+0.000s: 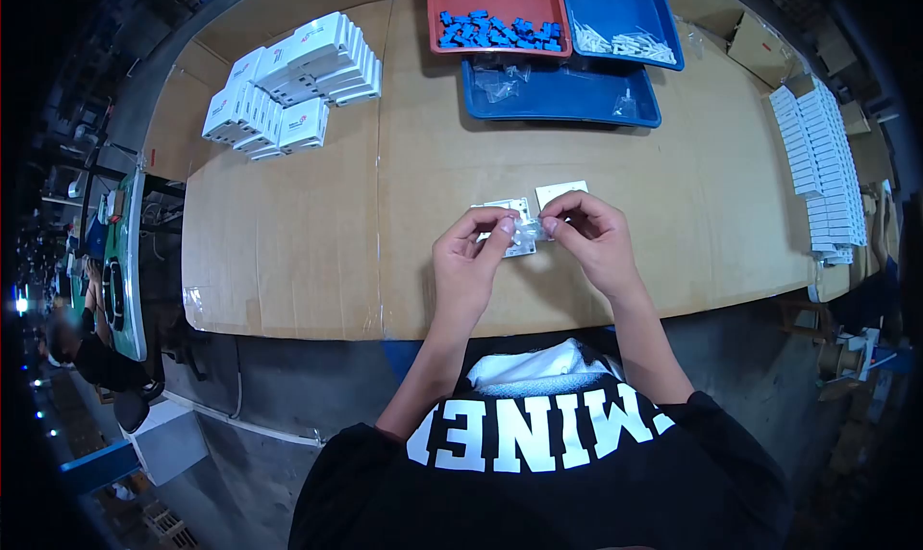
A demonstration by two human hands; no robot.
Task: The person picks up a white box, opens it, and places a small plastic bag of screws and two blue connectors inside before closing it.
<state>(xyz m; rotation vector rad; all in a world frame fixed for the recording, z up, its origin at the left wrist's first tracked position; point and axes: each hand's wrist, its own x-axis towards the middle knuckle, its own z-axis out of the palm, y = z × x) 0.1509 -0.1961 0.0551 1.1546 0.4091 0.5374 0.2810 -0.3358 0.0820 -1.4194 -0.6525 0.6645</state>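
Observation:
Between my two hands is a small clear plastic bag [528, 231], pinched from both sides. My left hand [474, 247] grips its left edge between thumb and fingertips. On the opposite edge, my right hand [593, 237] has thumb and forefinger closed. What the bag contains is too small to make out. Below it on the cardboard lies a white plastic part with holes [520, 251], partly covered by my left hand and the bag. A flat white piece [561, 190] rests just beyond my right hand, its near side hidden by the fingers.
A red tray [444, 2] of blue parts and a blue tray [625, 2] of white plugs stand at the back, above another blue tray [562, 110] with small bags. White boxes [306, 64] are stacked back left; stacked white pieces [822, 170] line the right. Another person [101, 348] sits far left.

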